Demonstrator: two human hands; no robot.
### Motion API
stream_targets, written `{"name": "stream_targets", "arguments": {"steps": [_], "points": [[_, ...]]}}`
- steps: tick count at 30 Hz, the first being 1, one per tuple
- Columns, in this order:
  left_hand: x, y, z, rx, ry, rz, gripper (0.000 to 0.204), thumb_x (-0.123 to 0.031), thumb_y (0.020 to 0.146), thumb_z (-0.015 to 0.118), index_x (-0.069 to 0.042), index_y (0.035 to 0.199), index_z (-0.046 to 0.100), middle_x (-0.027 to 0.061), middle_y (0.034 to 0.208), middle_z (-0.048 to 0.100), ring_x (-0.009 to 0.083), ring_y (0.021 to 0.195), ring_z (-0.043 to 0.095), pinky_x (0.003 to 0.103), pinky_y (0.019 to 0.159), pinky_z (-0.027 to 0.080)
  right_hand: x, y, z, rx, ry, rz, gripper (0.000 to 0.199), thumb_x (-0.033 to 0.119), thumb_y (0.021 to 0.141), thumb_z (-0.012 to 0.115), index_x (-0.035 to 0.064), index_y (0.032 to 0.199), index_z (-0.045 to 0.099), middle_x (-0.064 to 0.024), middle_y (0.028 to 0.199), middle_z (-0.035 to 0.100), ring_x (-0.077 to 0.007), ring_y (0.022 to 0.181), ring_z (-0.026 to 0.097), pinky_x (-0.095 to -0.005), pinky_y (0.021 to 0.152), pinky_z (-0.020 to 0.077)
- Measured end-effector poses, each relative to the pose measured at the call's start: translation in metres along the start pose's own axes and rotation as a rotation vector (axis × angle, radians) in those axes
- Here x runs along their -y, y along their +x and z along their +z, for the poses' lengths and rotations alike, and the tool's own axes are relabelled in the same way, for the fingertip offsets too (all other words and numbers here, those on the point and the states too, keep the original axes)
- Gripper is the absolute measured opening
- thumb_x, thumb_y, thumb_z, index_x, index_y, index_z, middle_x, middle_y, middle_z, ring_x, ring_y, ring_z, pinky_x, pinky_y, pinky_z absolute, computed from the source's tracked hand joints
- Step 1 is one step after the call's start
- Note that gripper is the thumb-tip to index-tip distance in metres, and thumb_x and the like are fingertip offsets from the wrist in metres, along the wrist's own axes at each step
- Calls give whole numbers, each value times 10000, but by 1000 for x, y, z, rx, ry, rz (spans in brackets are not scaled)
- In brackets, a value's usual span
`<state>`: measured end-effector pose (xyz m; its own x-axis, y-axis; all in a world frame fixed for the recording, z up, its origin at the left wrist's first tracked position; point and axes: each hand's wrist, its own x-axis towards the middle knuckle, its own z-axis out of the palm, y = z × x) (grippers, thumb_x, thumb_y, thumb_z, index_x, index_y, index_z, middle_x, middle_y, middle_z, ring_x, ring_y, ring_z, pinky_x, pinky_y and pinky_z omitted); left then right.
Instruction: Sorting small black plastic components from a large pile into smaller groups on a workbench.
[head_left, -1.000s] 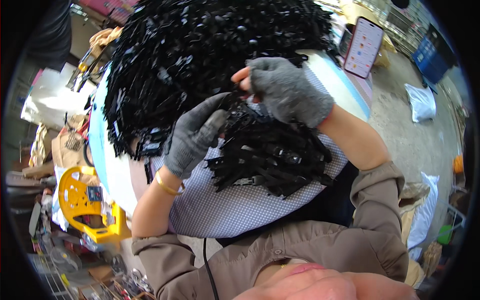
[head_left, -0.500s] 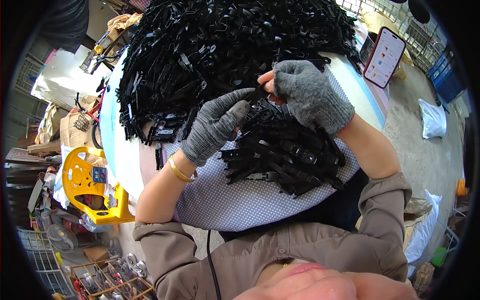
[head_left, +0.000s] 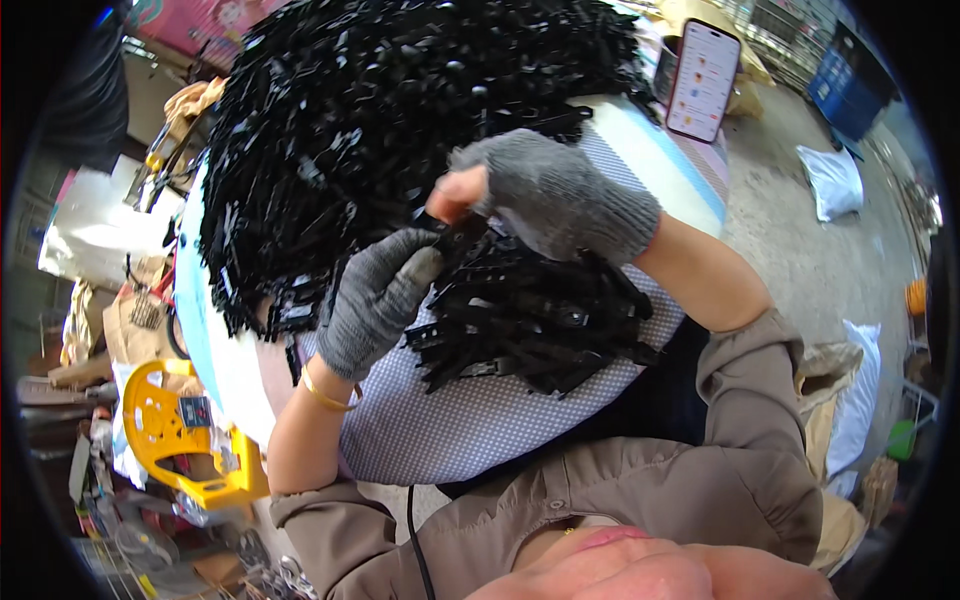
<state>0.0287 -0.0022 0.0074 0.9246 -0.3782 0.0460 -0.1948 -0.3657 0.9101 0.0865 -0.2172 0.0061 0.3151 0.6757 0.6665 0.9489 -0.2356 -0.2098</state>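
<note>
My left hand, in a grey knit glove with a gold bangle at the wrist, pinches a thin black plastic part between thumb and fingers. Just above that part is my right hand, in a grey glove that leaves fingertips bare. Its fingers are curled and smeared by motion, so whether they grip the part is unclear. Beneath both hands lies a smaller pile of black plastic parts. Beyond them rises a large heap of similar black parts.
A dotted cloth covers the near table side. A phone with a lit screen stands at the far right. A yellow plastic chair is at the left. White bags and a blue bin are on the right floor.
The whole view has shifted and turned a little. My right fingers, earlier pinching the black plastic part with the left, are now blurred above it. My left hand keeps its grip.
</note>
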Motion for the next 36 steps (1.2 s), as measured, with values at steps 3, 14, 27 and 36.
{"name": "stream_targets", "arguments": {"steps": [3,14,27,36], "points": [[-2,5,17,23,174,166,264,-257,885,580,-19,989,631,-41,680,563,56,595,484,210,550,380,18,10,17,-139,844,531,353,357,901,538,22,872,643,-55,852,647,-160,753,620,-277,691,521],[-12,-3,23,86,258,234,221,-163,876,575,-4,1017,636,71,849,642,140,747,582,283,674,470,4,-12,-18,-301,253,34,315,326,882,557,32,801,636,-113,804,652,-216,751,636,-324,667,528],[-10,-6,-3,-57,403,285,317,-266,727,724,-90,985,667,101,908,617,240,889,582,352,770,490,-69,-197,-147,130,-1138,278,411,281,786,634,86,1142,568,-85,1204,541,-283,1199,451,-443,997,354],[-7,3,-32,-29,1161,-88,286,-273,708,709,-81,905,630,105,914,595,279,854,583,383,775,471,-93,-196,-183,51,-1211,316,411,237,792,641,86,1166,565,-86,1250,536,-288,1222,432,-417,993,361]]}}
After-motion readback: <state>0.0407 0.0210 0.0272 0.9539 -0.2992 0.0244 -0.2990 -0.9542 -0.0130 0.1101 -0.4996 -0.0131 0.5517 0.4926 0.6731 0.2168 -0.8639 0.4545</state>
